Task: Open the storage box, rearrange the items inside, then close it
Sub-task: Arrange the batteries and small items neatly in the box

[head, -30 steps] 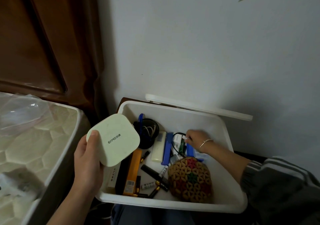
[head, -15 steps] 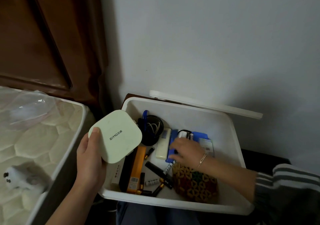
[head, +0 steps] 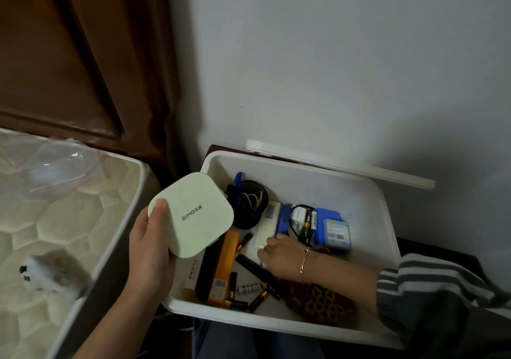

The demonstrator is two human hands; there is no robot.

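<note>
The white storage box [head: 370, 220] stands open, its lid [head: 340, 163] leaning against the wall behind it. My left hand [head: 148, 250] holds a pale green square case [head: 190, 214] above the box's left rim. My right hand [head: 279, 255] reaches down into the middle of the box, fingers curled over the lower end of a white remote [head: 266, 224] and a black stick [head: 258, 273]; whether it grips anything is hidden. Inside lie a black cup with cables [head: 250, 202], blue packs [head: 330, 220], an orange pack [head: 225, 264], loose batteries [head: 249, 288] and a woven pouch [head: 320, 300].
A quilted mattress [head: 55, 234] lies to the left with a clear plastic bag [head: 59, 165] and a small plush toy [head: 45, 275] on it. A dark wooden headboard [head: 69, 54] stands behind. The box sits against a white wall [head: 331, 68].
My right hand moved from the far blue packs toward the near left, down to the remote's lower end. The left hand keeps the green case in about the same place.
</note>
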